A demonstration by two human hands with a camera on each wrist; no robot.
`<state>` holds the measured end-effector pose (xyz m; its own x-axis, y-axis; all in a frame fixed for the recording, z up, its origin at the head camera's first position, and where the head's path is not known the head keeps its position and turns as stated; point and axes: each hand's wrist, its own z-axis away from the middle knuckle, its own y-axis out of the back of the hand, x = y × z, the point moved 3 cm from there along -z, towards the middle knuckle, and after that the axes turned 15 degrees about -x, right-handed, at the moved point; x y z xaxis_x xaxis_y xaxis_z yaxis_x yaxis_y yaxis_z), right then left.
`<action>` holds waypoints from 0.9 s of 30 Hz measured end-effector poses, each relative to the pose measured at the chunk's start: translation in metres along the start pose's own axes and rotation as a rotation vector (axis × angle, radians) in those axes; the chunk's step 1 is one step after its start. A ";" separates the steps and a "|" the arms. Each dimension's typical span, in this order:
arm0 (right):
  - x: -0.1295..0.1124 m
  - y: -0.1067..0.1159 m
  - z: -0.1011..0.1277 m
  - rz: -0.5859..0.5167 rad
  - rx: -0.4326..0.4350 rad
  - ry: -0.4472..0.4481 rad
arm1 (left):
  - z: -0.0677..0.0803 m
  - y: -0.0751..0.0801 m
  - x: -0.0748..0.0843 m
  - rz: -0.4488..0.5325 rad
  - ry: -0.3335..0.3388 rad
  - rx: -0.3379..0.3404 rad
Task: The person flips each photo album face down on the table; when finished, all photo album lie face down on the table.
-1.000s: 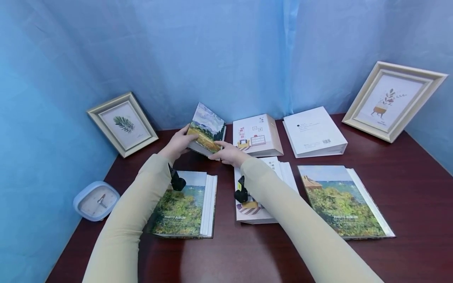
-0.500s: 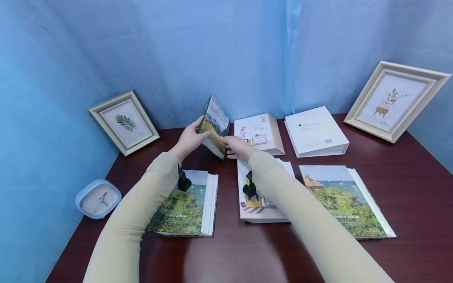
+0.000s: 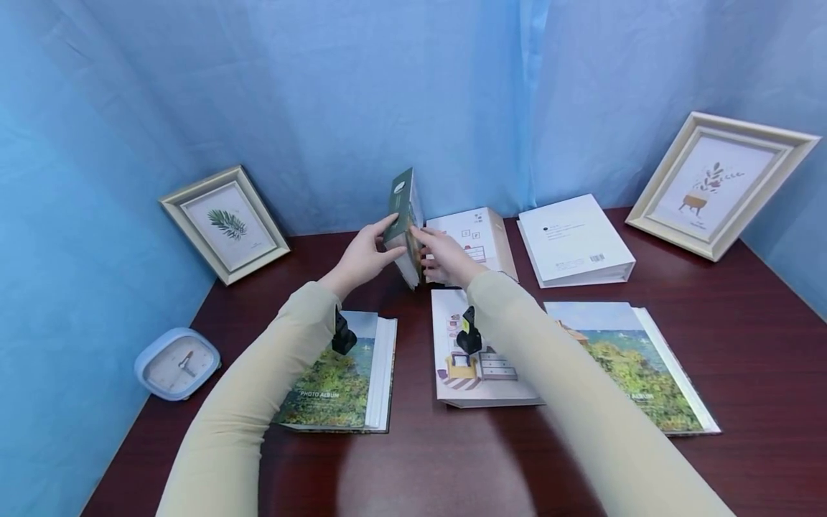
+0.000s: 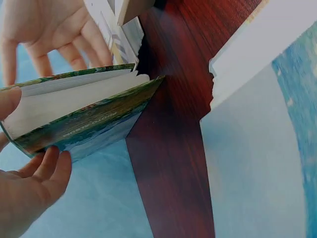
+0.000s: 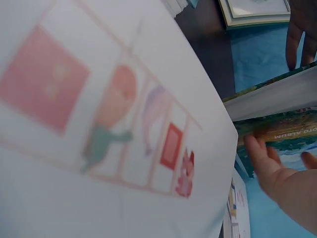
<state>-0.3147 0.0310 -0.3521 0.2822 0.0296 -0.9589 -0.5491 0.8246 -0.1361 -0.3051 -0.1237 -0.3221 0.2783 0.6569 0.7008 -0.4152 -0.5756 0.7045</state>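
Small green photo album stands on edge, upper centre of the head view, on the dark tabletop. Left hand grasps its left cover, fingers curled around it; right hand grasps the right side. A white illustrated album lies just right of it.

Bare table lies open along the near edge and in the lane between the landscape album and the illustrated album. Behind, the upright album stands just beside, perhaps touching, a boxed album. Frames block the back corners.
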 end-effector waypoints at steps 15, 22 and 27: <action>-0.011 0.003 0.011 0.094 0.023 0.176 | -0.009 -0.021 -0.008 0.347 -0.061 -0.040; -0.013 0.001 0.010 0.103 0.033 0.198 | -0.010 -0.021 -0.013 0.360 -0.078 -0.037; -0.016 -0.003 0.010 0.042 0.054 0.213 | -0.009 -0.019 -0.013 0.288 -0.094 -0.036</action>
<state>-0.3094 0.0339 -0.3336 0.0841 -0.0504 -0.9952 -0.5122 0.8545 -0.0865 -0.3082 -0.1168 -0.3453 0.2225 0.4204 0.8796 -0.5190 -0.7127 0.4719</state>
